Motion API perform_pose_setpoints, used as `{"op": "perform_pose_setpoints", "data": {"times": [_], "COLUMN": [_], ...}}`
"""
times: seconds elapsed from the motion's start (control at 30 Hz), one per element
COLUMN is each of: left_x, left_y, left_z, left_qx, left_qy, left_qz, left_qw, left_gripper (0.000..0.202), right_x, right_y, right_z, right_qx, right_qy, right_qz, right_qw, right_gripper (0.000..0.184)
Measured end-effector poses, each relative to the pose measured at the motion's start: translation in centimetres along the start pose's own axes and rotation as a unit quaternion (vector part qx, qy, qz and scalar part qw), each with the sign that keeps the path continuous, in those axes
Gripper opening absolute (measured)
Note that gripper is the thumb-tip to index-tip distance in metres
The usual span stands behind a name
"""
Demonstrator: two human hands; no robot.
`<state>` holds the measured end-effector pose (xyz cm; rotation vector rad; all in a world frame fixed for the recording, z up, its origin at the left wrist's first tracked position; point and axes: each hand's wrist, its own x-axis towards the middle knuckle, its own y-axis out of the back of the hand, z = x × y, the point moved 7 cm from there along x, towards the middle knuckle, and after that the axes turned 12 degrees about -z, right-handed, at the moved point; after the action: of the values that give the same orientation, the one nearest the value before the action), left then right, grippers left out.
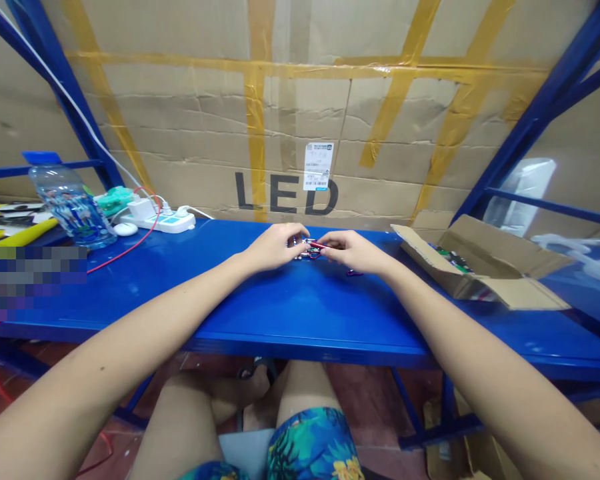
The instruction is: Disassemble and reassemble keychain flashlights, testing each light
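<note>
Over the blue table (280, 313), my left hand (274, 248) is closed, thumb and fingers around a cluster of small shiny metal pieces (306, 251). They look like carabiner clips, but the fingers partly hide them. Close beside it, my right hand (354, 251) pinches a thin red metal clip (319, 245), its end against the cluster. A small purple clip (353, 273) lies on the table just under my right hand.
An opened cardboard box (500, 283) with small coloured pieces stands at right. At left are a water bottle (73, 207), a white power strip (173, 221) and a red cable (130, 250). A large taped carton (205, 133) rises behind the table between blue frame posts.
</note>
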<state>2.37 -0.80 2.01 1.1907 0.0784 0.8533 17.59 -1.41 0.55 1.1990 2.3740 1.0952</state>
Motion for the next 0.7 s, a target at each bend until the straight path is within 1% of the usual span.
{"op": "perform_pose_setpoints", "data": {"times": [0.1,0.2,0.3,0.4,0.47,0.5,0.57,0.63,0.7], "left_x": [0.2,0.3,0.5,0.8,1.1,1.3,2.0,2.8,3.7], "left_y": [-0.3,-0.7,-1.0,-0.3,0.4,0.6,0.9,1.1,1.2], "left_z": [0.1,-0.5,-1.2,-2.2,-3.0,-3.4,-4.4,-5.6,-6.7], "left_qx": [-0.037,-0.113,-0.178,-0.174,-0.146,-0.134,-0.112,-0.087,-0.058], "left_qy": [0.011,0.029,0.036,0.038,0.039,0.040,0.049,0.062,0.078], "left_qz": [-0.010,-0.016,-0.022,0.011,0.035,0.037,0.034,0.030,0.023], "left_qw": [0.999,0.993,0.983,0.984,0.988,0.989,0.992,0.994,0.995], "left_gripper": [0.017,0.013,0.014,0.013,0.012,0.012,0.012,0.011,0.010], "right_x": [0.0,-0.1,-0.1,0.4,1.2,1.9,3.4,4.9,6.3], "right_y": [-0.4,-0.5,-0.4,0.1,1.1,1.6,2.6,3.6,4.0], "right_z": [-0.6,-0.7,-0.4,0.7,1.8,2.4,3.4,3.9,4.3], "right_qx": [0.005,0.013,0.036,0.075,0.103,0.103,0.065,-0.029,-0.113], "right_qy": [0.011,0.006,0.012,0.018,0.022,0.020,-0.001,-0.015,-0.026], "right_qz": [-0.007,0.002,0.004,0.002,0.027,0.042,0.065,0.091,0.102], "right_qw": [1.000,1.000,0.999,0.997,0.994,0.994,0.996,0.995,0.988], "right_gripper": [0.029,0.031,0.029,0.024,0.016,0.014,0.016,0.019,0.021]}}
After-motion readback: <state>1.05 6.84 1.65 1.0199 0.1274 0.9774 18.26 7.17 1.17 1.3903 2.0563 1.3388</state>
